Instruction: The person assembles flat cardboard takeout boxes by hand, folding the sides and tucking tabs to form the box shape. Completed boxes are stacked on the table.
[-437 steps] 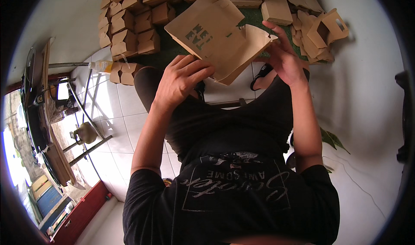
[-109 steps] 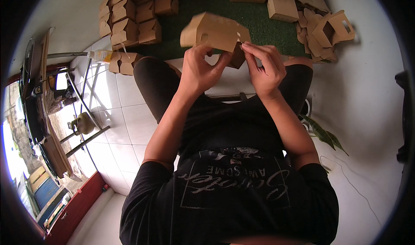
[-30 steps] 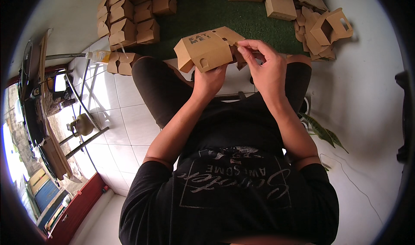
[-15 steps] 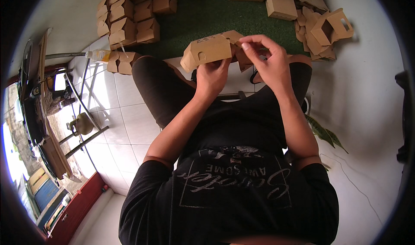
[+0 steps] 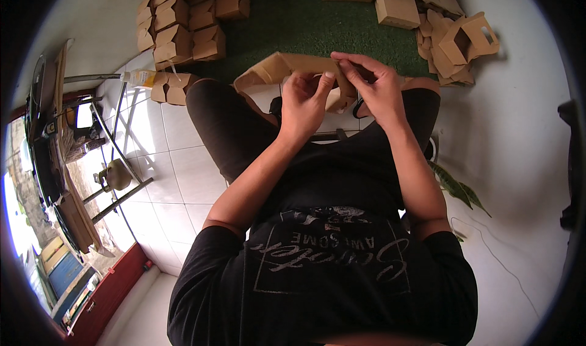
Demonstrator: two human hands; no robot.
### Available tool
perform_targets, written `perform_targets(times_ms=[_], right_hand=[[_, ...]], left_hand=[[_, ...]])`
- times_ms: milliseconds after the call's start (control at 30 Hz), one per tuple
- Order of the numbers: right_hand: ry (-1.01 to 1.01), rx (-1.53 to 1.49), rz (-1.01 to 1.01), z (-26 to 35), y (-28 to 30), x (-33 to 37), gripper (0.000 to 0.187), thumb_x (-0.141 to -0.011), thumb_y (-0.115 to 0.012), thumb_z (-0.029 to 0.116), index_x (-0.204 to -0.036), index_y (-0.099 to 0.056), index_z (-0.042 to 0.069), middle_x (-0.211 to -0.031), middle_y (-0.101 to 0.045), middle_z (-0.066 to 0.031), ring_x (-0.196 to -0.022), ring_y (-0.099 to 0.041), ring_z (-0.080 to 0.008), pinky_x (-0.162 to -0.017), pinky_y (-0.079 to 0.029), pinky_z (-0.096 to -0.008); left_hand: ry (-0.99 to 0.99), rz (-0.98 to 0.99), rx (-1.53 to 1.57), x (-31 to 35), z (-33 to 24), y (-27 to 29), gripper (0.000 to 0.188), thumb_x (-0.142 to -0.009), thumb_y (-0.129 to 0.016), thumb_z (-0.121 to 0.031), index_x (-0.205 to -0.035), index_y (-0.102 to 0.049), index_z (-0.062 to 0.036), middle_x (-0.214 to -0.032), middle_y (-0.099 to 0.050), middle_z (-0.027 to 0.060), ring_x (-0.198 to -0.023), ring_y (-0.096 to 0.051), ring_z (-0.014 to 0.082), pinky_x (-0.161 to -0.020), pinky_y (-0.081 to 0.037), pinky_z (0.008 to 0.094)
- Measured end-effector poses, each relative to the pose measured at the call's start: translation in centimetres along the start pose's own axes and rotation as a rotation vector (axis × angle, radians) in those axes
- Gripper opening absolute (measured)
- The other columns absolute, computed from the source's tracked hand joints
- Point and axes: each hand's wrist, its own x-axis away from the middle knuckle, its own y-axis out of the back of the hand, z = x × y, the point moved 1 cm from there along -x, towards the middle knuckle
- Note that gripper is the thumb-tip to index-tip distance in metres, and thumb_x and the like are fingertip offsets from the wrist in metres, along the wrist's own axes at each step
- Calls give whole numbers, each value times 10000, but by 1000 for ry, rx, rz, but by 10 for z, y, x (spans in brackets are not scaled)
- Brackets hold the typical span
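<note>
A brown cardboard box, partly folded with its flaps showing, is held up between my knees. My left hand is closed on its near side, thumb pointing up toward the right end. At that right end my right hand pinches a flap between thumb and fingers. The two hands are close together, thumbs nearly meeting. My fingers hide part of the box's inside and its right edge.
Folded brown boxes are stacked at the far left on green turf. More boxes and flattened cardboard lie far right. A bottle and metal frame stand left; a leafy plant is right.
The box has been turned and tilted, so its inner side now shows instead of its printed outer face. My left hand has moved up over its near side; my right hand has shifted slightly left.
</note>
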Motion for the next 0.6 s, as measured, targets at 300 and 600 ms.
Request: perform_targets(times_ms=[300, 600], right_hand=[[156, 99, -190, 13, -17, 18, 217, -1133, -797, 153, -1316, -860, 57, -1244, -874, -49, -1104, -786, -66, -708, -580, -201], [-220, -261, -231, 2, -3, 7, 583, -1182, -700, 448, -1633, -593, 94, -1577, -640, -144, -1469, -617, -254, -1137, -597, -506]], left_hand=[[-44, -34, -104, 7, -25, -5, 328, -1050, -904, -154, -1274, -767, 43, -1175, -840, 105, -1093, -802, 177, -929, -652, 352], [-299, -50, -318, 2, -27, 5, 424, -965, -957, -112, -1320, -759, 10, -1230, -831, 119, -1115, -807, 221, -948, -646, 378]])
